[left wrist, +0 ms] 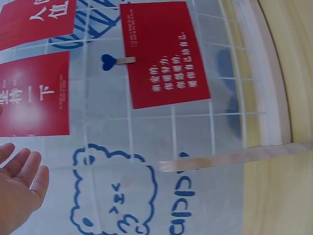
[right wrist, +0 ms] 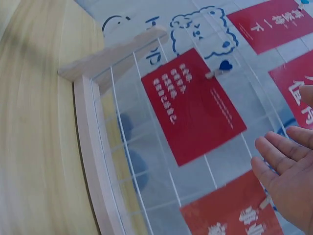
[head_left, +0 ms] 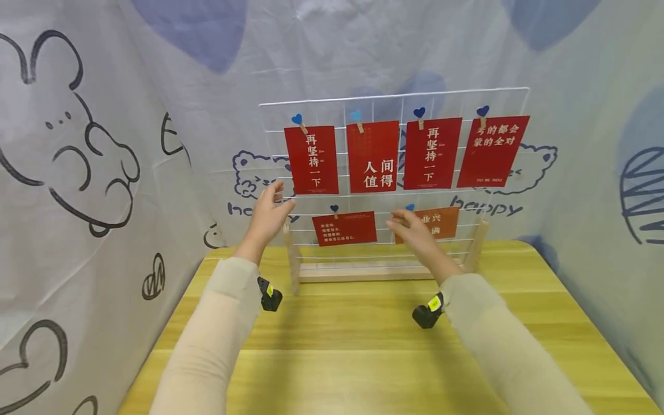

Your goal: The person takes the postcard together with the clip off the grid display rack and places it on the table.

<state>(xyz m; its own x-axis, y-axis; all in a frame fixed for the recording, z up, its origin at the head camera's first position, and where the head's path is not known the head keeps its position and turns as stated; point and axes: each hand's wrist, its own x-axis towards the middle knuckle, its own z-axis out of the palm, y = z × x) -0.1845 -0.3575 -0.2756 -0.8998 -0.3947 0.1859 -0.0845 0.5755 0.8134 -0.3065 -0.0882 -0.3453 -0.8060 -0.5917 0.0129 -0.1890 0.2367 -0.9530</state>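
A white wire grid rack on a wooden base bears several red cards held by small heart-topped clothespins. My left hand, fingers loosely bent and holding nothing, is by the rack's left side, nearest the upper-left red card. In the left wrist view that hand shows only partly at the edge. My right hand is in front of the lower orange-red card and covers its left part. In the right wrist view the fingers of this hand look spread, with nothing between them. Whether they touch the card I cannot tell.
The rack stands at the back of a wood-grain table. Beside it, in the lower row, hangs another red card with a dark blue heart clothespin. Cloth with cartoon drawings hangs behind and at both sides.
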